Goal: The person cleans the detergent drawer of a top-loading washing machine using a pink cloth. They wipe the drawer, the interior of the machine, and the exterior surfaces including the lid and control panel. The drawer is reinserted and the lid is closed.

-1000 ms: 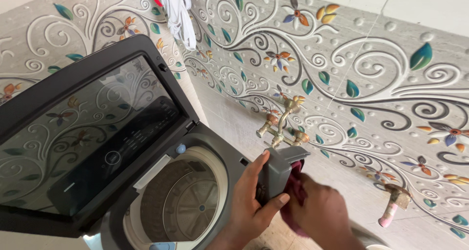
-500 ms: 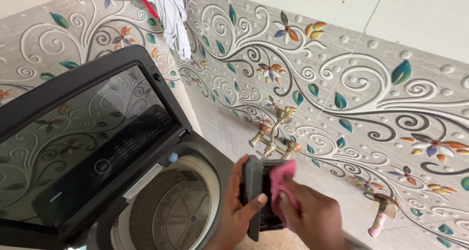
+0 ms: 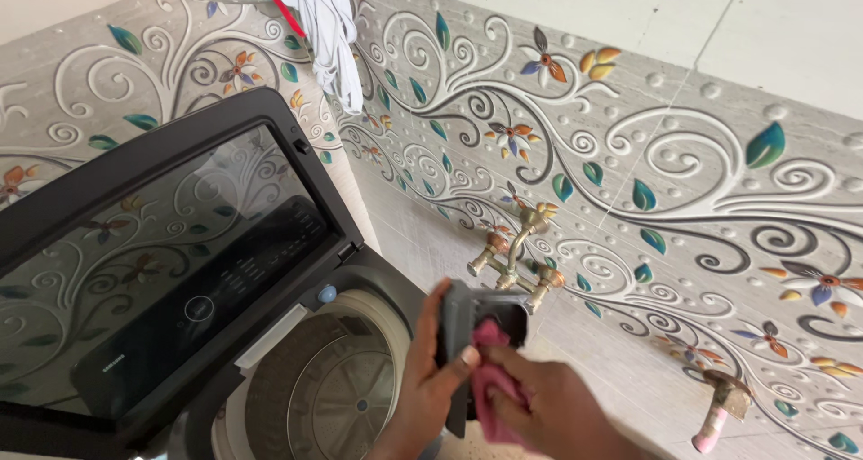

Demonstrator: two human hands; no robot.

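Washer lid (image 3: 171, 262) was propped open at left, drum (image 3: 328, 397) seen empty. Grey tray (image 3: 472, 334) was gripped by left hand (image 3: 431, 379); pink cloth (image 3: 490, 379) was pinched inside by right hand (image 3: 548, 411). Wiping judged underway, tray not refitted.

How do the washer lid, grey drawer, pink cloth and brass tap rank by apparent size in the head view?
1. Washer lid, by far.
2. Grey drawer.
3. Brass tap and pink cloth: look alike; the cloth is partly hidden by the right hand, so unranked.
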